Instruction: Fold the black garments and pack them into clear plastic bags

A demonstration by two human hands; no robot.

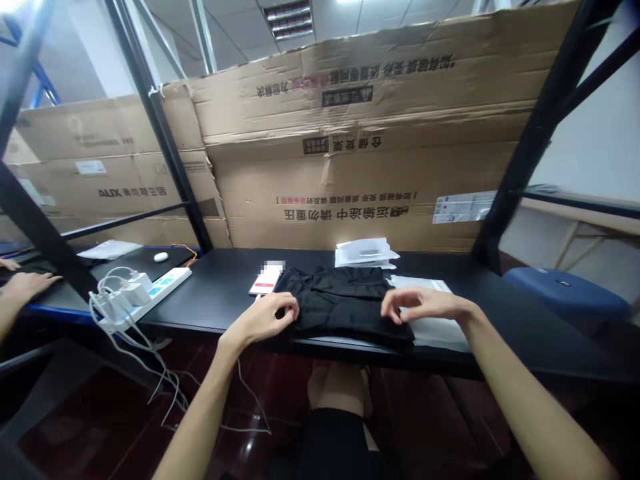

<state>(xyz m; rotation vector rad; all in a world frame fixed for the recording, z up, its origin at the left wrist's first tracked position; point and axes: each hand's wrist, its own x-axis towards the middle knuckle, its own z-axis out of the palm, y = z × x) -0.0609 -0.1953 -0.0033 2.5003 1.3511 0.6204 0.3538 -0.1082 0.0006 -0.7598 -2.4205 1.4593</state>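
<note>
A folded black garment (345, 303) lies across the front part of the black table, with creases running over its top. At its left edge my left hand (270, 317) is closed, thumb and fingers pinching the fabric. My right hand (420, 305) has its fingers curled in a pinch on the garment's right side. Part of the garment rests beside a pale flat plastic bag (440, 330), which lies under my right hand and wrist. A phone (266, 280) with a lit screen sits just behind my left hand.
White packets (365, 253) are stacked behind the garment. To the left lie a white power strip (167, 290) with chargers and dangling cables, and another person's hand (30, 285). Cardboard (350, 167) walls the back; black posts (530, 153) flank the table. A blue stool (565, 293) stands at right.
</note>
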